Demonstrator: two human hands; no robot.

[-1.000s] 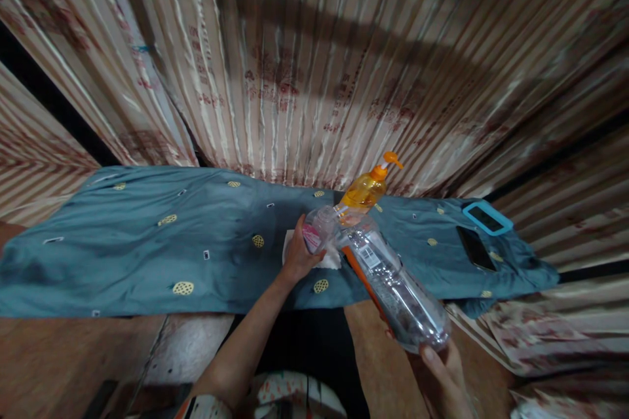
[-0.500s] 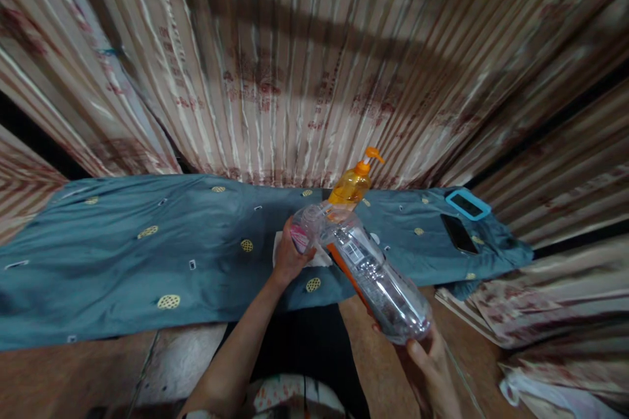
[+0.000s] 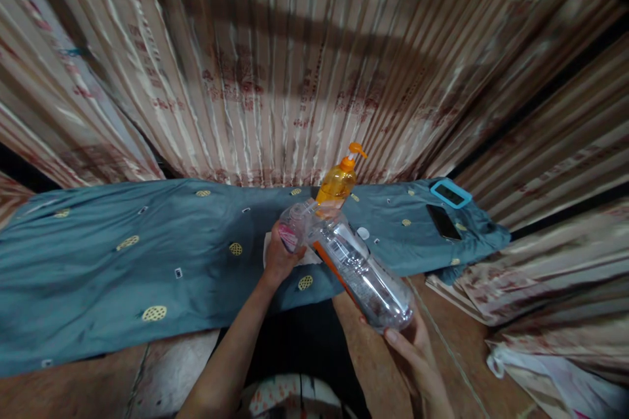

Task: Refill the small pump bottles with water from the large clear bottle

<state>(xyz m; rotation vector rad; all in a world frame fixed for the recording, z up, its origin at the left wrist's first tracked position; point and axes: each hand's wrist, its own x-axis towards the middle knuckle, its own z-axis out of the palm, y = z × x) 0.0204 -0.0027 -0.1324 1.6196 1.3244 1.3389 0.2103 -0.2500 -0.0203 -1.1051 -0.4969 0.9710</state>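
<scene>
My right hand [image 3: 407,347] grips the base of a large clear plastic bottle [image 3: 376,281] with an orange label strip, tilted so its neck points up and left. My left hand [image 3: 281,258] is wrapped around a smaller clear bottle [image 3: 297,217] with a pink label. The large bottle's mouth meets the small one's top; whether liquid passes between them I cannot make out. Just behind them stands an orange pump bottle [image 3: 335,183] holding yellow liquid. Beneath my left hand lies a white tissue [image 3: 309,256]. A small white round cap [image 3: 362,233] sits right of the large bottle.
A blue-green cloth with pineapple prints [image 3: 196,229] covers the narrow table. On its right end lie a dark phone [image 3: 443,221] and a light-blue-framed device [image 3: 451,194]. Striped curtains [image 3: 275,65] hang behind and at the right. A white plastic bag [image 3: 555,366] is at the lower right.
The whole view has shifted, so the scene appears a little further left. Both hands keep their hold, and the two bottles stay together at their tops in nearly the same pose.
</scene>
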